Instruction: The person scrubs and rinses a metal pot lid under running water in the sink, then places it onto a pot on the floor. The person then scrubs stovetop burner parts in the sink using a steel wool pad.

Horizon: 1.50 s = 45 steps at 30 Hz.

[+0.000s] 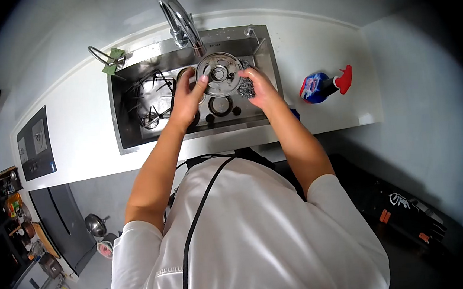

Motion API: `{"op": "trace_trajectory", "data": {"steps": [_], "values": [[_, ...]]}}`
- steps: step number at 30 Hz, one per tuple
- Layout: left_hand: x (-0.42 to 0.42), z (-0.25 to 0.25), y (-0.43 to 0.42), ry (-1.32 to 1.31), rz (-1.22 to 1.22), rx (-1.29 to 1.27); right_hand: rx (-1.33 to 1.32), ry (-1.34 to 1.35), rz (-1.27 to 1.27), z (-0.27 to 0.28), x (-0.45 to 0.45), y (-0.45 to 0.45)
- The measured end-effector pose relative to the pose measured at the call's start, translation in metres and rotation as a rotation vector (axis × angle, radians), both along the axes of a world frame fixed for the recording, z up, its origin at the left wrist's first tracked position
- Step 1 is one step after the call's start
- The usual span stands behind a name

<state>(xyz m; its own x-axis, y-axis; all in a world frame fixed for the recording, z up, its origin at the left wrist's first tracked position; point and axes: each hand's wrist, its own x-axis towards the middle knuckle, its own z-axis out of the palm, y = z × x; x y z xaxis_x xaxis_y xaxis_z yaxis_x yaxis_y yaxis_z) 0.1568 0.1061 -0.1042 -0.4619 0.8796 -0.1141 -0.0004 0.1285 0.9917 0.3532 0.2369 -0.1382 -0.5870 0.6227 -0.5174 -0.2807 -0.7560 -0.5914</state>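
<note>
A round metal burner plate [218, 64] with a ringed centre and several holes is held up over the sink [198, 132], beneath the faucet. My left hand [187, 100] grips its left edge, thumb on the upper face. At the right edge, my right hand [262, 90] is closed on a dark steel wool scrubber [247, 89], its fingertips touching the plate. Below the plate, a burner ring [221, 106] and small dark round parts lie on the sink floor. Black pan supports [151, 96] rest in the sink's left side.
The curved faucet [175, 16] rises behind the plate. A blue spray bottle [317, 88] with a red trigger lies on the right counter. A green cloth [113, 60] hangs by a small tap at the left. The cooktop [36, 141] is farther left.
</note>
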Motion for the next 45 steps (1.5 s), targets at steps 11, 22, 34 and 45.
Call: {"op": "trace_trajectory", "data": {"steps": [11,22,34,45], "values": [[-0.003,-0.02,0.002,-0.807,-0.067,-0.006,1.053,-0.65,-0.091,-0.008,-0.04,-0.008],[0.002,-0.029,0.002,-0.673,0.016,-0.048,1.424,-0.924,0.032,0.02,-0.076,-0.022],[-0.008,-0.02,0.004,-0.536,-0.028,-0.002,1.655,-0.727,0.107,0.027,-0.066,-0.013],[-0.01,0.0,-0.002,-0.604,-0.024,-0.003,1.708,-0.53,0.157,0.031,-0.052,0.001]]}}
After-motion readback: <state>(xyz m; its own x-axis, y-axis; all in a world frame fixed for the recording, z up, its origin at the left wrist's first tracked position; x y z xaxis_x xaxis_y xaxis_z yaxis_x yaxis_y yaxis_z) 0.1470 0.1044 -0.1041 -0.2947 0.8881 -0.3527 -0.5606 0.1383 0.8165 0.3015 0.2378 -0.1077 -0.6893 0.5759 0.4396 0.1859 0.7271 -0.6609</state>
